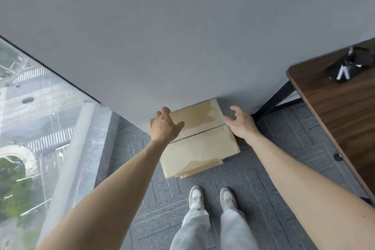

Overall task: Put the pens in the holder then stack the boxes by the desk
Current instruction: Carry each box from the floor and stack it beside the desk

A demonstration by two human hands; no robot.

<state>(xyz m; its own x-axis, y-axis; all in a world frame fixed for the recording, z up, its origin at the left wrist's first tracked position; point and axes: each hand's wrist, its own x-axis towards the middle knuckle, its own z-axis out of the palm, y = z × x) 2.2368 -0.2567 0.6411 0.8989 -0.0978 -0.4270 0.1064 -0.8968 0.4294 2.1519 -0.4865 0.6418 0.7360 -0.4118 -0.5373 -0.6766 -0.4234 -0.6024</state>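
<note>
A stack of tan cardboard boxes (199, 144) stands on the floor against the grey wall, left of the desk (343, 111). The top box has a seam across its lid, and edges of a lower box peek out at its near side. My left hand (165, 125) hovers at the stack's far left corner, fingers spread and loosely bent. My right hand (240, 121) hovers by the far right corner, fingers also relaxed. Neither hand grips anything. A black pen holder (350, 67) with pens in it lies on the desk's far end.
The dark wooden desk with black metal legs (272, 101) fills the right side. A floor-to-ceiling window (34, 119) runs along the left, with a stone sill (85, 148). My feet in pale shoes (212, 199) stand on grey carpet tiles just before the boxes.
</note>
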